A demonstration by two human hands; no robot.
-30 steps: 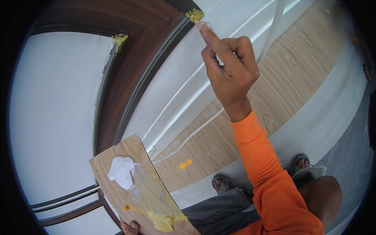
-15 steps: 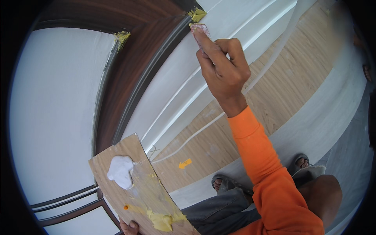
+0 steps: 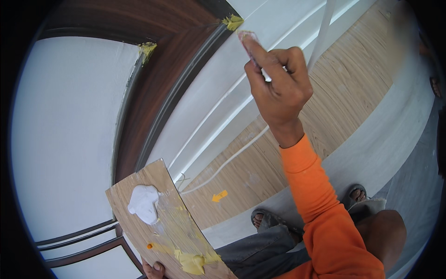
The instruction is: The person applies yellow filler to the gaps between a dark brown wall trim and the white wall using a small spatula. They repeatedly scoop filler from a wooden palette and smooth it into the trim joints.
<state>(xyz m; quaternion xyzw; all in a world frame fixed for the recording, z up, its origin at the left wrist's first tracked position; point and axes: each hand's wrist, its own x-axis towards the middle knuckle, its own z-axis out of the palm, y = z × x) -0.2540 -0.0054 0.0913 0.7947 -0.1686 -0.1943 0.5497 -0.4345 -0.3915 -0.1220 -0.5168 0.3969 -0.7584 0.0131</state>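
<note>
My left hand (image 3: 155, 269) shows only its fingertips at the lower edge, closed on a wood-patterned board (image 3: 127, 193). On the board lie a lump of white filler (image 3: 144, 203), a smeared lump of yellow putty (image 3: 191, 262) and a small orange dab (image 3: 149, 246). My right hand (image 3: 281, 81) pinches a small flat spreader (image 3: 247, 37) with pinkish smears, one finger stretched along it. The spreader is just beside yellow putty (image 3: 232, 22) at the outer corner of a dark brown frame (image 3: 155, 88). More yellow putty (image 3: 147, 50) sits at the frame's inner corner.
White moulding (image 3: 204, 116) runs along the frame. A pale cable (image 3: 237, 153) crosses the wood-patterned floor (image 3: 353, 83), where an orange arrow sticker (image 3: 219, 195) lies. My sandalled foot (image 3: 267, 218) is below. Another person's foot (image 3: 435, 87) shows at the right edge.
My right hand and the spreader have shifted a little right and down, away from the putty at the outer corner. The board and left hand have stayed in place.
</note>
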